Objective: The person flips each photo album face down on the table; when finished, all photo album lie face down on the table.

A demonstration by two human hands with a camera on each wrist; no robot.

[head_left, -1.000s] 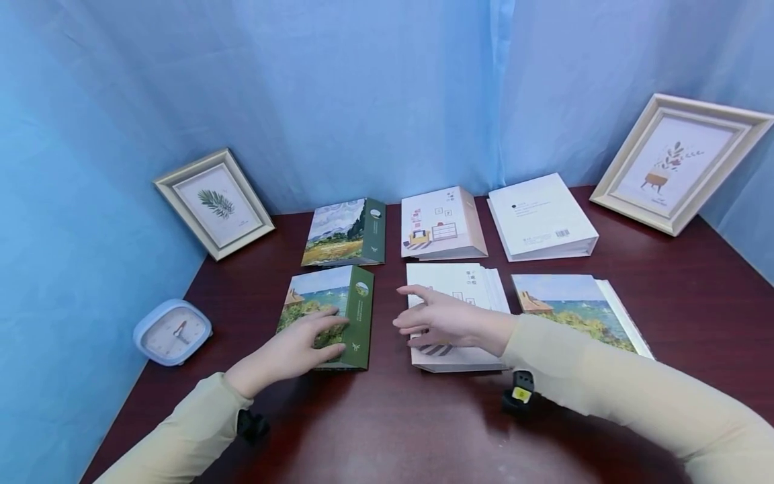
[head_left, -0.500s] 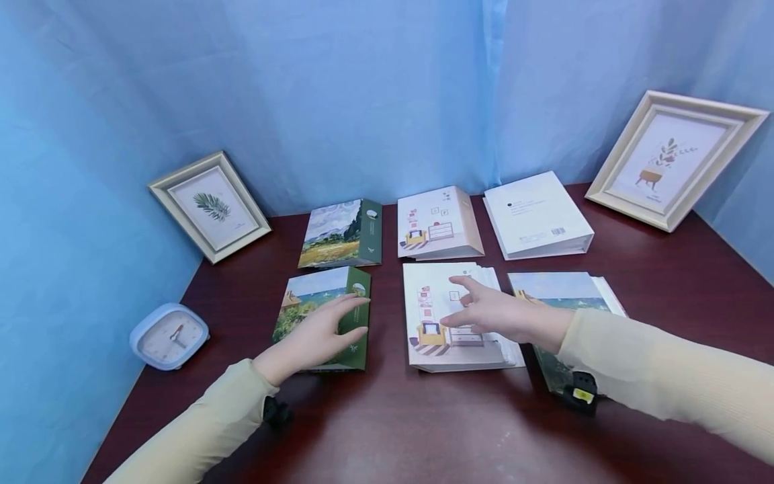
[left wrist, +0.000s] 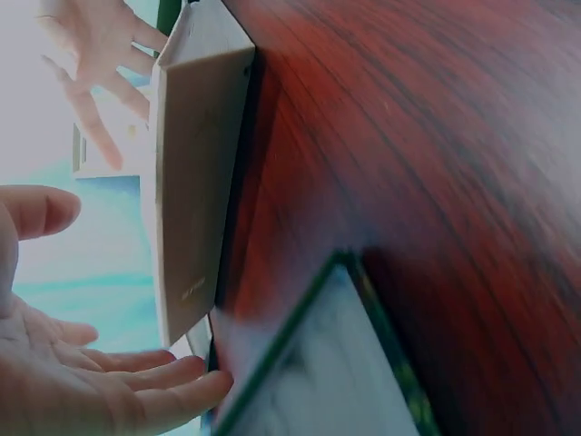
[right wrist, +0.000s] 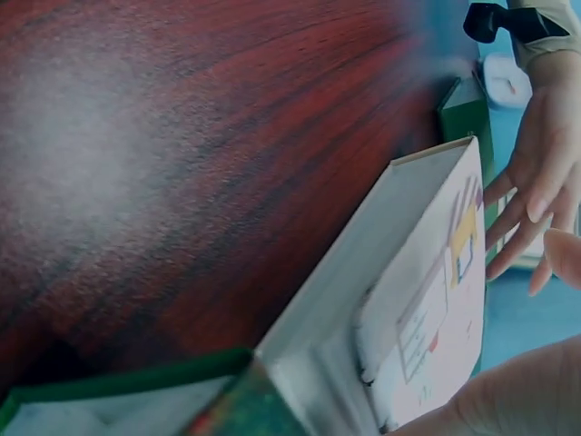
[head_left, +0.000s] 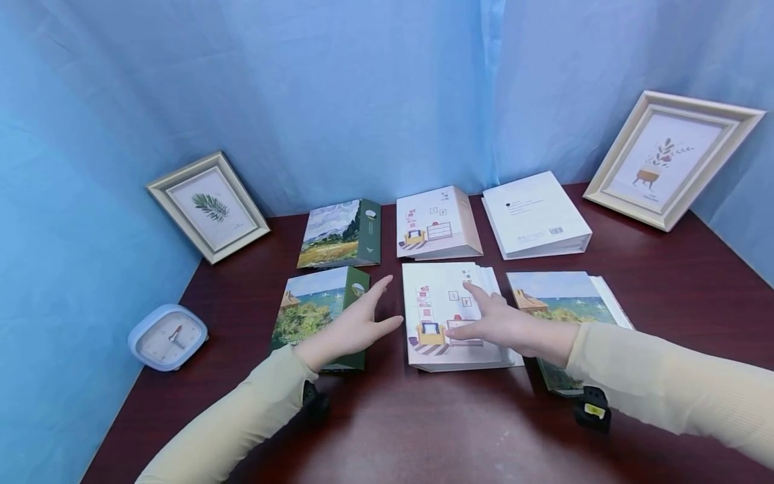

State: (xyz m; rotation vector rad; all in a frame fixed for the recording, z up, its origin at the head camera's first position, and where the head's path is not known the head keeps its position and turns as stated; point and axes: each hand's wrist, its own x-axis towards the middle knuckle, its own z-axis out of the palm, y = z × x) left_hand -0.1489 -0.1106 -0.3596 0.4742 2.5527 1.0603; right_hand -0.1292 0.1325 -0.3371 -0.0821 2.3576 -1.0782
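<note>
My left hand (head_left: 370, 313) hovers open, fingers straight, over the right edge of a green-spined book with a seaside painting (head_left: 311, 306). It reaches toward the gap beside a white book with a furniture drawing (head_left: 435, 299). My right hand (head_left: 480, 314) lies over that white book's cover with fingers straight, holding nothing. In the left wrist view, my left palm (left wrist: 91, 386) faces the white book's side (left wrist: 195, 182). In the right wrist view, the white book (right wrist: 408, 272) lies between my two hands.
A second seaside book (head_left: 562, 296) lies right of the white one. Three more books (head_left: 435, 222) line the back row. Picture frames lean at the left (head_left: 205, 205) and right (head_left: 671, 158) against the blue curtain. A blue clock (head_left: 166, 336) sits at the left edge.
My left hand slid right, off the green book's cover toward the gap. My right hand swung from the white book's left side to its right half and lowered.
</note>
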